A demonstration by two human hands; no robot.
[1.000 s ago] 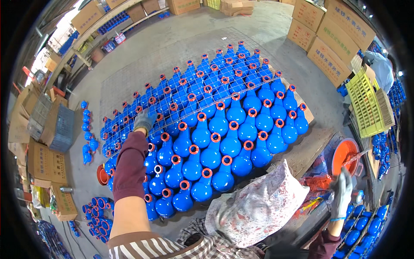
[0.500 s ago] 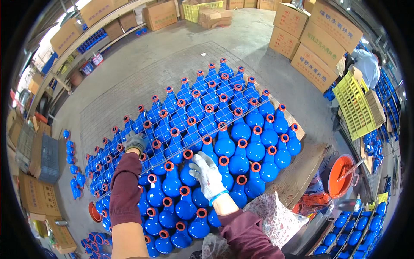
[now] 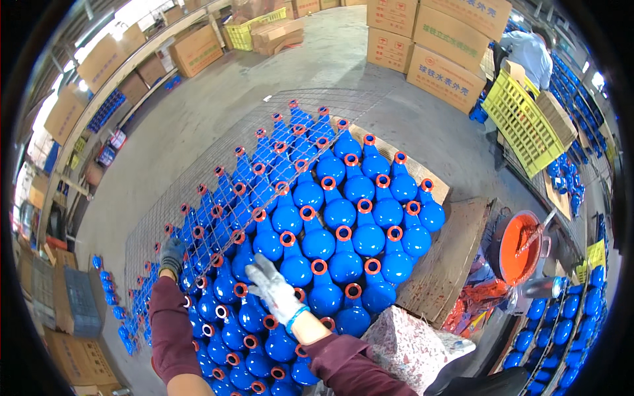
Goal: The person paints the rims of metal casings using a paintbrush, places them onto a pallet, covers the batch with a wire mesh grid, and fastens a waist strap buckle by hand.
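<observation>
A wire mesh sheet [image 3: 142, 168] lies slanted over the left part of a dense group of blue-painted, bulb-shaped castings [image 3: 319, 243] with red-orange flanged necks. My left hand [image 3: 173, 256], in a grey glove, is closed on the mesh at the left side of the group. In a whitish, stained glove, my right hand [image 3: 274, 287] is over the castings just right of the mesh's edge. Its fingers are stretched and apart, with nothing in them. The castings right of the mesh are uncovered.
An orange-red paint pot [image 3: 520, 247] with a stirring tool stands at right, beside a brown board [image 3: 439, 261]. Stacked cartons [image 3: 442, 72] and a yellow crate [image 3: 528, 122] are at the back right, near a person in light clothing [image 3: 528, 56]. More blue castings [image 3: 551, 330] fill a rack.
The mesh has slid to the left with my left hand, baring more castings on the right. My right hand has moved left and its fingers have spread. The view has shifted.
</observation>
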